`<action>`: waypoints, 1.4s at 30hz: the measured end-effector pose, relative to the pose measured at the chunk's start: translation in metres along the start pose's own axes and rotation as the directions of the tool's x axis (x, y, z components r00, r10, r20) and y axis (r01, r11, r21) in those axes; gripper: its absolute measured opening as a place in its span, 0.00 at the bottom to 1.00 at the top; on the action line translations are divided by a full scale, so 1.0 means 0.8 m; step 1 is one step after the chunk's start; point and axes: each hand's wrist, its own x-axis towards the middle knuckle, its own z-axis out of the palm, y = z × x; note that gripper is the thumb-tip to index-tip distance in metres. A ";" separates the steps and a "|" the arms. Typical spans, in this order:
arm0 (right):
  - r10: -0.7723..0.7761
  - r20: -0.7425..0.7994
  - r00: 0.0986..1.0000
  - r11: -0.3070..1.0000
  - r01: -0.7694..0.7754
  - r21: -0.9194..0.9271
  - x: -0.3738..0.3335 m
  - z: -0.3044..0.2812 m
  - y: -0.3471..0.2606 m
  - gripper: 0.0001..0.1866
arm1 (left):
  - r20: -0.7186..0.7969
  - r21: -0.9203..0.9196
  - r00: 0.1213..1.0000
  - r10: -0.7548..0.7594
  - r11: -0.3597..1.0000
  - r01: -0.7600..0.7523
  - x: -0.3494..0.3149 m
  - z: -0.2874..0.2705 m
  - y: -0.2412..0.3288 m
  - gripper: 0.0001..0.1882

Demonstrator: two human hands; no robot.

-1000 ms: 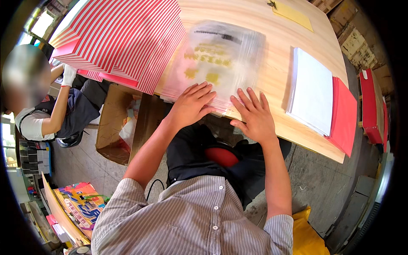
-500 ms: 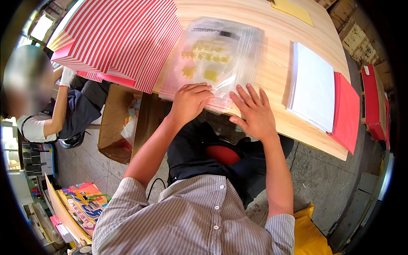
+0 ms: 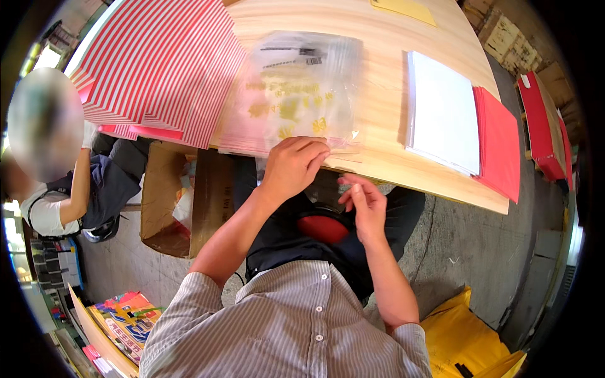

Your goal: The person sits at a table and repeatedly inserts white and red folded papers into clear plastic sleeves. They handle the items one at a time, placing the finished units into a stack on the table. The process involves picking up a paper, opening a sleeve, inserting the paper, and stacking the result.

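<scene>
- Plastic bags (image 3: pixel 296 82), clear with yellow and black print, lie stacked flat on the wooden table (image 3: pixel 384 120), at its near edge, presumably so both hands reach them easily; the places below are told from this stack.
- Well to its left, beyond the table, sits a co-worker (image 3: pixel 104 189) in a dark apron.
- Directly left of it stands a tall pile of red-and-white striped sheets (image 3: pixel 164 63), close beside; whether the two touch, I cannot tell.
- Below and left of it, on the floor, a cardboard box (image 3: pixel 212 205) holds loose material, perhaps kept there to catch scraps.
- At its near edge, the left hand (image 3: pixel 294 167) rests with curled fingers, probably steadying the pile; whether it pinches a bag, I cannot tell.
- Below its right near corner, the right hand (image 3: pixel 368 211) hangs free of the bags, loosely half-curled, with nothing visible in it.
- Well to its right lie white sheets (image 3: pixel 441 113), with red sheets (image 3: pixel 498 145) next to them jutting past the table's right side, likely set apart to leave working room.
</scene>
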 end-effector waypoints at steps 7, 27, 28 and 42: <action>0.207 -0.128 0.970 0.940 -0.162 0.299 0.000 0.018 0.012 0.12 | 0.221 -0.058 0.968 0.116 0.993 -0.106 -0.013 0.013 0.004 0.08; 0.144 -0.398 0.906 0.973 -0.056 0.225 -0.006 0.005 0.022 0.10 | 0.336 -0.556 0.582 -0.740 0.342 0.757 -0.090 -0.039 -0.041 0.12; 0.132 -0.401 0.906 0.975 -0.046 0.217 -0.005 0.004 0.021 0.10 | 0.333 -0.563 0.593 -0.733 0.350 0.749 -0.085 -0.036 -0.044 0.12; 0.200 -0.455 0.868 0.977 -0.141 0.161 -0.010 -0.015 0.029 0.14 | 0.061 -0.224 0.708 -0.703 0.682 0.696 -0.099 -0.080 -0.046 0.14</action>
